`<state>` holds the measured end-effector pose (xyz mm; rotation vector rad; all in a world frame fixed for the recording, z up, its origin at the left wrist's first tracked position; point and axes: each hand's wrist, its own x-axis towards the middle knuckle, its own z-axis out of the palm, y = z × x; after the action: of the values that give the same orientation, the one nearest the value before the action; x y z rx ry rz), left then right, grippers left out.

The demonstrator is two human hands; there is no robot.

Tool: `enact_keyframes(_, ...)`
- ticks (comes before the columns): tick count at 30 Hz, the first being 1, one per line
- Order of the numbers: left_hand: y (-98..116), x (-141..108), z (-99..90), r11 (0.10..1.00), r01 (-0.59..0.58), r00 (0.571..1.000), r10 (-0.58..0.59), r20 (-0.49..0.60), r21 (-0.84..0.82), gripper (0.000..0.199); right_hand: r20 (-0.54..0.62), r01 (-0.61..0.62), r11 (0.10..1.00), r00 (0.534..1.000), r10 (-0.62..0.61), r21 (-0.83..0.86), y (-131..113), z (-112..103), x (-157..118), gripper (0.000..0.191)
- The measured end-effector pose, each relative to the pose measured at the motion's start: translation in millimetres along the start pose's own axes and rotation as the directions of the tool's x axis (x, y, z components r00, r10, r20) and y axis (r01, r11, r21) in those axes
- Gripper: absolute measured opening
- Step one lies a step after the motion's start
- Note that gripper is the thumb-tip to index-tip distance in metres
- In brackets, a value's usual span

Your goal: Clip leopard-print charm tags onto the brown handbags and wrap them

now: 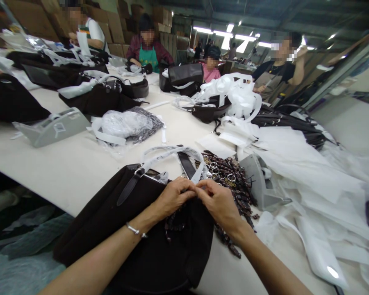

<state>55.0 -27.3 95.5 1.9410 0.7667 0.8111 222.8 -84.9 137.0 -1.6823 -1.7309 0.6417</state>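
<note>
A large dark brown bag (pixel 110 221) leans at the near edge of the table, its handles (pixel 169 152) wrapped in white film. Over its top edge my left hand (pixel 176 194) is closed in a pinch. My right hand (pixel 217 200) pinches right beside it, fingertips meeting those of the left. What the fingertips hold is too small to make out. A dark braided strap (pixel 174 225) hangs against the bag below my left hand. Behind my right hand lies a pile of braided straps with metal rings (pixel 224 174).
White sheets (pixel 310 164) cover the right side. Grey tape dispensers (pixel 57 128) stand left and right of the bag. A plastic-wrapped bundle (pixel 127 125) and more dark bags (pixel 100 98) lie farther back. Several people work across the table (pixel 104 157).
</note>
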Motion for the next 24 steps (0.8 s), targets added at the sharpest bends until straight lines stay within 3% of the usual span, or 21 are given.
enact_keyframes(2, 2.7, -0.5, -4.0, 0.994, 0.081, 0.997, -0.080, 0.025, -0.075, 0.016, 0.142, -0.220, 0.917, 0.973, 0.182, 0.333, -2.9, -4.8, 0.2, 0.030)
enact_keyframes(4, 3.2, -0.2, -6.6, 0.981, 0.143, 0.989, -0.135, 0.066, -0.134, 0.020, 0.339, -0.387, 0.733, 0.914, 0.223, 0.559, -3.6, -9.9, -2.3, 0.034)
enact_keyframes(6, 2.1, 0.7, -7.6, 0.971, 0.167, 0.984, -0.153, 0.093, -0.170, 0.021, 0.450, -0.476, 0.569, 0.871, 0.197, 0.671, -3.5, -14.6, -6.9, 0.033)
enact_keyframes(9, 1.1, 2.4, -7.2, 0.970, 0.165, 0.984, -0.151, 0.091, -0.178, 0.020, 0.486, -0.519, 0.419, 0.853, 0.192, 0.745, -4.1, -18.4, -14.0, 0.033)
enact_keyframes(14, 4.4, 3.4, -4.8, 0.921, 0.254, 0.967, -0.245, 0.068, -0.295, 0.016, 0.416, -0.472, 0.347, 0.881, 0.226, 0.811, -2.7, -14.0, -15.4, 0.028)
enact_keyframes(20, 8.0, 2.8, -4.0, 0.903, 0.274, 0.960, -0.274, 0.049, -0.330, 0.015, 0.200, -0.316, 0.422, 0.934, 0.296, 0.850, 3.7, 1.0, -8.1, 0.023)
enact_keyframes(24, 4.3, 2.2, -3.5, 0.913, 0.261, 0.964, -0.261, 0.042, -0.314, 0.018, 0.243, -0.350, 0.317, 0.911, 0.333, 0.882, 7.0, 13.6, -5.1, 0.026)
